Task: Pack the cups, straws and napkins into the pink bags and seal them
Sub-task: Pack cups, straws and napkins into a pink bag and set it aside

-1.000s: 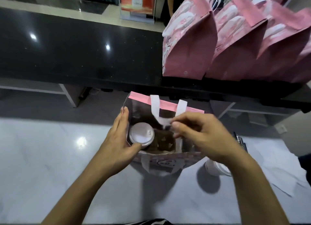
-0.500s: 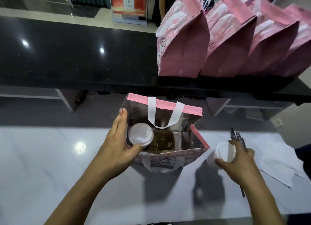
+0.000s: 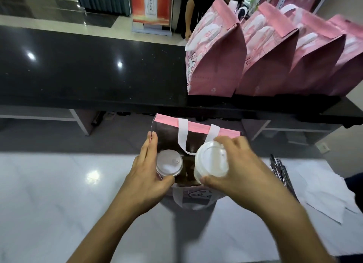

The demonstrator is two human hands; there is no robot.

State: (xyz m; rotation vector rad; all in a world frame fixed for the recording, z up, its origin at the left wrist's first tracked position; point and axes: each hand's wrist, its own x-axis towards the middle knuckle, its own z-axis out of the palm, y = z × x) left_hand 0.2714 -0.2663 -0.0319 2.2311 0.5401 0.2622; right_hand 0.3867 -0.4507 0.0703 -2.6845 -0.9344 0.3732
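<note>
An open pink bag [image 3: 198,126] with white handles stands on the white counter in front of me. One lidded white cup [image 3: 169,163] sits inside it on the left. My left hand [image 3: 146,176] grips the bag's left edge, thumb by that cup. My right hand [image 3: 235,170] holds a second lidded cup [image 3: 211,161] by its rim over the bag's right half, partly inside the opening. The bag's bottom is mostly hidden by the cups and hands.
Several sealed pink bags [image 3: 216,52] stand in a row on the black upper counter [image 3: 88,72] at the back right. Wrapped straws [image 3: 280,170] and white napkins [image 3: 324,196] lie on the white counter [image 3: 49,194] to the right. A person [image 3: 194,9] stands beyond.
My right hand let go of the bag's handle, reached right to a cup on the counter, and has carried it over the bag opening. My left hand stayed on the bag.
</note>
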